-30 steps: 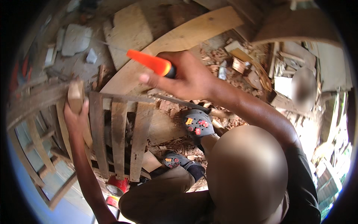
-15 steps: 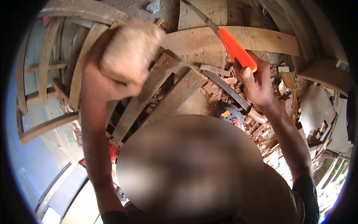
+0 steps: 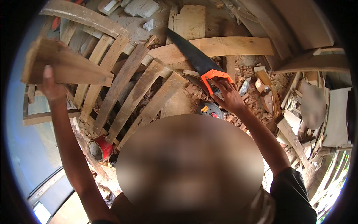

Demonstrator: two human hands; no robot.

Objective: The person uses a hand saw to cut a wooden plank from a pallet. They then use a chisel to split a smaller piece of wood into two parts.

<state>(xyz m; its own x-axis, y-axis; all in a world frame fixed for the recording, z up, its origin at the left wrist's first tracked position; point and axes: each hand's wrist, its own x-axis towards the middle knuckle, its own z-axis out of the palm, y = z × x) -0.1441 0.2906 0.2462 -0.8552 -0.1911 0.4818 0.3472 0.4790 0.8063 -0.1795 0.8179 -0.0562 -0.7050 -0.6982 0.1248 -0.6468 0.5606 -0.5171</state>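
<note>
On the far left my left hand (image 3: 52, 89) grips a brown wedge-shaped piece of wood (image 3: 72, 67), its thumb on the near face. The piece is held up above the slatted wood, with its narrow end toward the right. My right hand (image 3: 230, 98) is closed around the orange handle of a handsaw (image 3: 192, 56). The saw's dark blade points away and to the left, crossing in front of a long light plank (image 3: 238, 46). Saw and wood piece are well apart.
Slatted wooden boards (image 3: 123, 82) fill the middle left. Beside them lies a red can (image 3: 101, 148). A dark clog with charms (image 3: 210, 109) shows near the middle. Wood chips (image 3: 257, 100) cover the ground at right, beside loose offcuts (image 3: 292, 136). Stones (image 3: 141, 7) lie at the back.
My left hand has swung left, and the wood piece is turned so its long side shows. The saw has moved left and turned from edge-on to show its broad blade.
</note>
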